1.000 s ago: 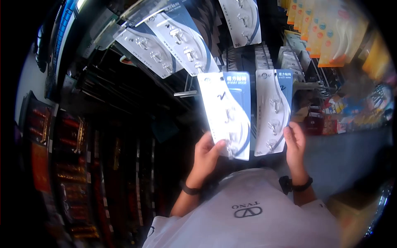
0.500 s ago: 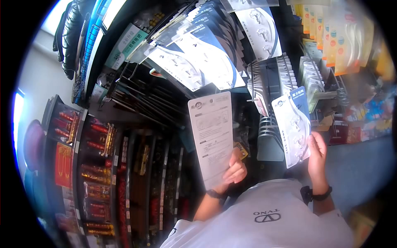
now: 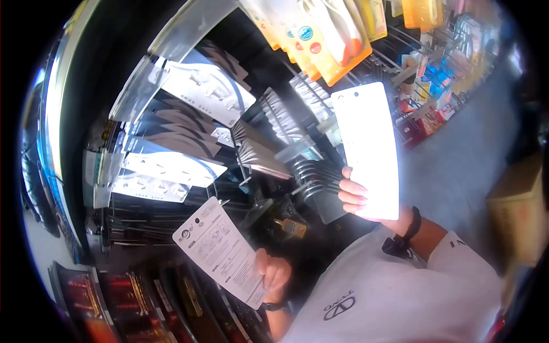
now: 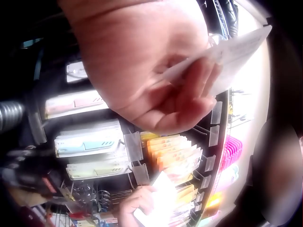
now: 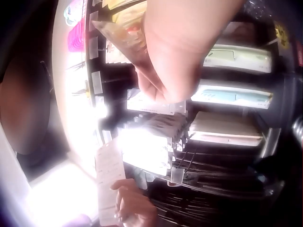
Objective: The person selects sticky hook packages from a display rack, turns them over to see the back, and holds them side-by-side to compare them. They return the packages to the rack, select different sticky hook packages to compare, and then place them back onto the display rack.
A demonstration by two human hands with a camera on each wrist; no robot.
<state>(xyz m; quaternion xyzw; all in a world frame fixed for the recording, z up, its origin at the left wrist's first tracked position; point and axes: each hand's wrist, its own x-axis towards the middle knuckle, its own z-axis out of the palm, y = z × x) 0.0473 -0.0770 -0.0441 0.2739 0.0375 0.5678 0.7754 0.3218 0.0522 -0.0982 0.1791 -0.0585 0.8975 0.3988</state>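
Note:
My left hand (image 3: 274, 275) grips the lower right edge of a card (image 3: 220, 251), its printed back facing the head camera. In the left wrist view the fingers of my left hand (image 4: 151, 71) curl round that card (image 4: 236, 56). My right hand (image 3: 366, 203) holds a second card (image 3: 369, 143) upright by its lower left part; glare whitens its face. The two cards are apart. In the right wrist view my right hand (image 5: 175, 56) pinches its card, and the left hand's card (image 5: 109, 184) shows below.
Hook packs (image 3: 211, 86) hang on rods at the upper left, more packs (image 3: 171, 166) below them. Orange packages (image 3: 326, 40) hang at the top. A cardboard box (image 3: 517, 208) stands at the right; shelves of red and gold goods (image 3: 131, 297) are at the lower left.
The right hand has turned its card over and raised it, and its face now glares white. The left hand's card has tilted to the left and sits lower. The head view has swung to the right.

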